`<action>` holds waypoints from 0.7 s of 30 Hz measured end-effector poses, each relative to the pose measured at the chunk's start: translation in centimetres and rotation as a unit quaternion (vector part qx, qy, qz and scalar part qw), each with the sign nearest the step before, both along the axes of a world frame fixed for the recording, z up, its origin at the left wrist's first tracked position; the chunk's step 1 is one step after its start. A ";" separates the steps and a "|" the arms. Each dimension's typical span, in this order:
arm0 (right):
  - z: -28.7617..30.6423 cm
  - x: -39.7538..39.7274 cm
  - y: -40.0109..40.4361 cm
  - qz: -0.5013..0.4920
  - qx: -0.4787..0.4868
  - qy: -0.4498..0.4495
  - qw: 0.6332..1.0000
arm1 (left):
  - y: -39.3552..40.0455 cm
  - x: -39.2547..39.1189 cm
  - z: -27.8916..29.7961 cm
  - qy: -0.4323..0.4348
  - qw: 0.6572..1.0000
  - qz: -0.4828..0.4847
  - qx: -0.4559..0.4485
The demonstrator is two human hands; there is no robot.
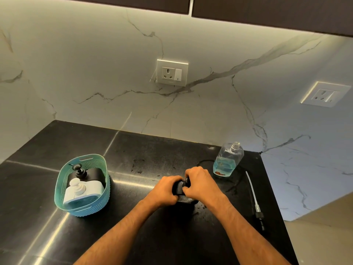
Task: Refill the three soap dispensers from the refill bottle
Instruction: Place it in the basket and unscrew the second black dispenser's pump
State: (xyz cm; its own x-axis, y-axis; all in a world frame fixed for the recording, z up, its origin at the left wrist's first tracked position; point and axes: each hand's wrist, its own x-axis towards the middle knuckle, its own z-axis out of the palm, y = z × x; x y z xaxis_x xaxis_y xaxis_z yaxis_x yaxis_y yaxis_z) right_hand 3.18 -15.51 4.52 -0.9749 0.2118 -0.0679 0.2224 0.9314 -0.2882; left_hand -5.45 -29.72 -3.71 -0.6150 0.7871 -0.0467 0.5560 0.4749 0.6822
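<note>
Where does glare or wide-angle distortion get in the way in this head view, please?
In the head view, bright streaks of glare cross the black countertop, especially beside the teal basket; wide-angle distortion bends the counter edges and tilts the right wall socket; the black dispenser gripped by the left hand and right hand merges with the dark counter; the refill bottle stays clear.
</note>
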 end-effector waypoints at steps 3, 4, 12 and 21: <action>0.2 0.1 -0.2 0.014 -0.038 -0.014 0.999 | 0.0 0.0 -0.3 -0.007 1.000 0.007 0.003; 0.3 0.2 -0.3 0.008 -0.033 -0.008 0.999 | 0.0 0.0 -0.3 -0.006 1.000 0.008 0.005; 0.3 0.0 -1.2 0.009 -0.065 -0.010 0.998 | 0.1 0.2 -0.3 -0.023 1.000 0.014 0.009; 0.4 0.2 -1.7 -0.010 -0.018 -0.024 0.999 | 0.0 0.3 -0.2 -0.024 0.999 0.019 0.011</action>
